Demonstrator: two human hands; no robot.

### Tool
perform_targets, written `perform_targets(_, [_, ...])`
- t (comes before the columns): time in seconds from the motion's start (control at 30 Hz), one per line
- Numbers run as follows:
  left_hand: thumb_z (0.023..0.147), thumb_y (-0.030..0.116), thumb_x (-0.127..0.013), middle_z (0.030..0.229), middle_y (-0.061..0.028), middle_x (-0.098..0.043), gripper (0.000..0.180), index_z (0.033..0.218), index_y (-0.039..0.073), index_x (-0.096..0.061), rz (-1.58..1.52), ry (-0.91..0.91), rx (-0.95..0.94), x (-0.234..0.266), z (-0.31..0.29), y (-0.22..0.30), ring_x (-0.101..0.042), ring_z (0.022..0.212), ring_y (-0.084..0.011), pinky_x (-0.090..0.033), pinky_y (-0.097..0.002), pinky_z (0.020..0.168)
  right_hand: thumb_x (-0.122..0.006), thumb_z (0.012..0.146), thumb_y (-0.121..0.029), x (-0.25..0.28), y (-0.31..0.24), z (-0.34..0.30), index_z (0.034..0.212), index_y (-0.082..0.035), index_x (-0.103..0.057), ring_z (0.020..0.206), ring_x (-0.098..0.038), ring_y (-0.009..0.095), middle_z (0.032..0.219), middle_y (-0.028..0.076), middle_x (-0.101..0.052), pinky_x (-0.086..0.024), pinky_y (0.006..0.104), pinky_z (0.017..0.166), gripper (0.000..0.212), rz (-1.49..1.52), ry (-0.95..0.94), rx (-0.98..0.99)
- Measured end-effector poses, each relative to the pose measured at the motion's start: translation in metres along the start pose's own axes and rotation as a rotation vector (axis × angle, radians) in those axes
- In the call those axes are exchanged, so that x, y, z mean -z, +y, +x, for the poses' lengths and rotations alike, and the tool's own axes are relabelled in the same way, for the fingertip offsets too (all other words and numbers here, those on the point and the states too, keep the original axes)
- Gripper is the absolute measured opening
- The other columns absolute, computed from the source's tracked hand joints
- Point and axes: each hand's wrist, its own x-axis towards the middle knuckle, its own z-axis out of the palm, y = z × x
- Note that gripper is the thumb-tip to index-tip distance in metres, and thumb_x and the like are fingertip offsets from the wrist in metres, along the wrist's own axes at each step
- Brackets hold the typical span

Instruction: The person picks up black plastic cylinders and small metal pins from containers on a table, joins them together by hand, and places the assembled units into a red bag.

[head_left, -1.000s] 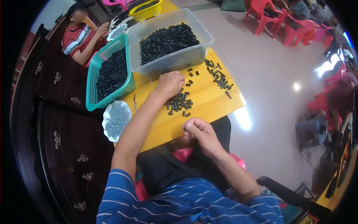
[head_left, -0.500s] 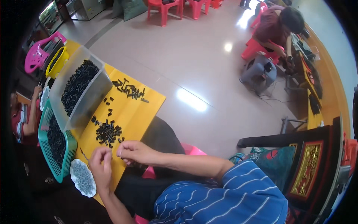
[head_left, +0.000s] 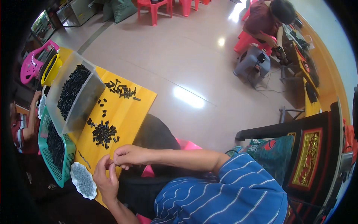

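Observation:
My left hand (head_left: 107, 181) and my right hand (head_left: 129, 154) meet at the near edge of a yellow wooden table (head_left: 131, 106). The fingertips of both are pinched close together; whatever lies between them is too small and hidden to name. Just beyond them is a heap of short black tubes (head_left: 104, 133). Beside my left hand stands a white wavy-rimmed dish (head_left: 74, 178) of small silvery metal pieces (head_left: 83, 180). A thin dark and grey rod (head_left: 84, 159) lies on the wood above the dish.
A translucent bin (head_left: 88, 106) and a green basket (head_left: 45, 153) hold many black pieces on the left. Longer black pieces (head_left: 122, 90) lie at the table's far end. One person (head_left: 259, 20) sits far right, another (head_left: 28, 125) at far left. A carved dark chair (head_left: 307, 160) stands right.
My hands have come together, so the fingertips that were apart now meet. The whole view has shifted slightly. The tube heap looks much the same.

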Motion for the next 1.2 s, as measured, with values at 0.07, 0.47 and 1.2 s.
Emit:
perform_targets(0.07, [0.086, -0.006, -0.065, 0.088, -0.0113, -0.067, 0.031, 0.116, -0.001, -0.061, -0.043, 0.012, 0.052, 0.001, 0.0, 0.004, -0.066, 0.079, -0.0195, -0.051, -0.0312, 0.074, -0.06, 0.095, -0.021, -0.001, -0.002, 0.0, 0.091, -0.007, -0.063, 0.06, -0.057, 0.006, 0.073, -0.001, -0.06, -0.043, 0.0214, 0.049, 0.014, 0.088, -0.007, 0.02])
perform_targets(0.47, [0.091, 0.001, -0.063, 0.08, -0.0076, -0.063, 0.004, 0.092, -0.003, -0.063, -0.098, 0.029, 0.089, -0.001, -0.003, -0.004, -0.058, 0.072, -0.0145, -0.045, -0.028, 0.066, -0.061, 0.093, -0.016, -0.005, 0.0, 0.002, 0.089, -0.007, -0.06, 0.062, -0.055, 0.007, 0.074, -0.001, -0.058, -0.042, 0.0219, 0.051, 0.01, 0.13, -0.004, 0.073])
perform_targets(1.2, [0.104, 0.014, -0.048, 0.07, -0.0005, -0.042, 0.02, 0.089, 0.002, -0.05, -0.323, 0.069, 0.334, -0.027, -0.014, -0.016, -0.039, 0.06, -0.0077, -0.03, -0.0271, 0.052, -0.066, 0.086, -0.017, -0.012, -0.013, -0.011, 0.084, -0.003, -0.063, 0.062, -0.063, 0.026, 0.069, 0.012, -0.063, -0.048, 0.0349, 0.059, 0.015, -0.686, 0.328, 0.541])
